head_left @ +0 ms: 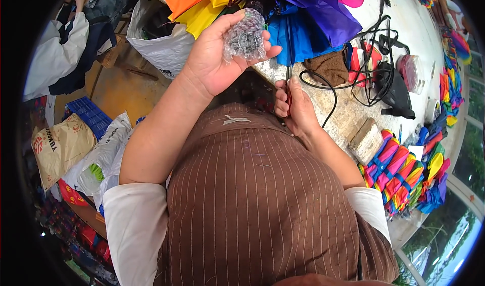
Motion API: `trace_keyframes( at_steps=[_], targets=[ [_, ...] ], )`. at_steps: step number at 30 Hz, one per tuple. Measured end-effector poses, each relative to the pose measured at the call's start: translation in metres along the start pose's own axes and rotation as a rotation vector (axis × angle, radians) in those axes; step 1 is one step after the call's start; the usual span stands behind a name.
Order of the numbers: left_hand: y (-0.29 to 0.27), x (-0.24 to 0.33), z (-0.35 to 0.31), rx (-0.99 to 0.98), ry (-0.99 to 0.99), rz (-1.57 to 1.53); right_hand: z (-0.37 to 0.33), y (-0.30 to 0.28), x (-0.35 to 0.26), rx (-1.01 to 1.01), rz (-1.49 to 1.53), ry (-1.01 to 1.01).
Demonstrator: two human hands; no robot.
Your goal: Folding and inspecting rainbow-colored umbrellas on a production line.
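A rainbow umbrella point(313, 18) with orange, yellow, pink, purple and blue panels is partly spread at the top of the view. Its handle end is covered in clear bubble wrap point(244, 41). My left hand point(214, 59) cradles this wrapped end, thumb over it and fingertips showing beyond it. To its right, my right hand point(299, 107) is closed round the red handle of a slim tool point(289, 86). The tool's long thin metal part points away from me, in front of the blue panel; its exact kind is unclear.
On the worktable point(336, 107) lie a brown cloth point(327, 68), tangled black cords point(376, 59), a tape roll point(411, 74) and a worn block point(366, 140). Bundled rainbow umbrellas point(399, 172) sit at the right. Bags point(68, 147) stand left; a person's sleeve point(65, 54) shows upper left.
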State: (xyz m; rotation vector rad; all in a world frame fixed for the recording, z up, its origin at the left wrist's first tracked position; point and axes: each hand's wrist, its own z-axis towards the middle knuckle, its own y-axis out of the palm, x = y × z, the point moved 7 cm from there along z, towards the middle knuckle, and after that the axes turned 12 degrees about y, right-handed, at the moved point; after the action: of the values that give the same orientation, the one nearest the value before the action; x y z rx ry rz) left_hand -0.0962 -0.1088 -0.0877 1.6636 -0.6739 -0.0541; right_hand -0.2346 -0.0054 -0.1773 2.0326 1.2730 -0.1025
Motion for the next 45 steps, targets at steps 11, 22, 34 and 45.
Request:
trace_keyframes(
  at_steps=[11, 22, 34, 45],
  targets=[
    [-0.002, 0.000, -0.001, 0.017, 0.016, 0.012, 0.013, -0.016, -0.004, 0.075, -0.043, -0.079],
    [-0.002, 0.001, 0.001, 0.006, 0.015, -0.001, -0.019, -0.017, 0.007, -0.074, -0.266, -0.132],
    [0.007, 0.012, -0.007, -0.088, 0.044, 0.240, -0.024, -0.013, 0.005, -0.002, -0.500, -0.080],
    [0.051, 0.005, -0.041, -0.242, -0.003, -0.091, -0.028, -0.009, -0.006, -0.061, -0.732, -0.115]
  ],
)
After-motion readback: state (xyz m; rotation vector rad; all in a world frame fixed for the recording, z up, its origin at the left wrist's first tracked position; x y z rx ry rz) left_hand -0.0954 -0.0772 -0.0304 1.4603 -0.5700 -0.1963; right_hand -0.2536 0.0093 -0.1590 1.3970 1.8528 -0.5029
